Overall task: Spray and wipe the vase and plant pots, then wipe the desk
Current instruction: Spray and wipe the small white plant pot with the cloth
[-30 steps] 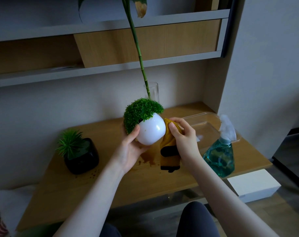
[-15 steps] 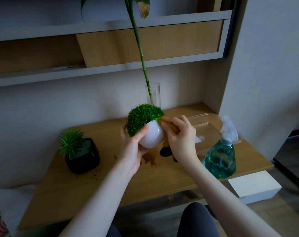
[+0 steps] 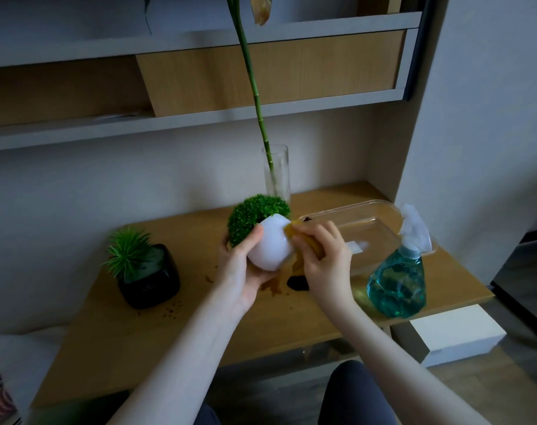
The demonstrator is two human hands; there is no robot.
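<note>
While the left hand [image 3: 242, 271] cups the white round pot [image 3: 268, 246] up off the desk [image 3: 199, 326], thumb hooked over its side, the right hand [image 3: 322, 259] is clenched round a yellow cloth [image 3: 304, 243] and pressing it onto the pot's right flank, so I'd call this the wipe step on this pot. The pot is tilted, its bushy green ball of fake plant [image 3: 255, 216] leaning off to the left. Next move, I reckon, is turning the pot in the left palm so the cloth reaches the far side and base, then setting it down gently, since a slick round pot could slip. Containers: the black pot [image 3: 150, 280] stands on the left of the desk holding a spiky green plant [image 3: 129, 253]; the glass vase [image 3: 276, 173] stands at the back with one tall green stalk [image 3: 255, 96] in it, can't tell if there's water. The clear plastic tray [image 3: 383, 222] on the right looks empty apart from a small white label or scrap. The spray bottle [image 3: 397, 283] in front of it is mostly full of blue-green liquid. There are brown stains [image 3: 273, 286] on the desk under the hands, so the desk wipe isn't done yet.
</note>
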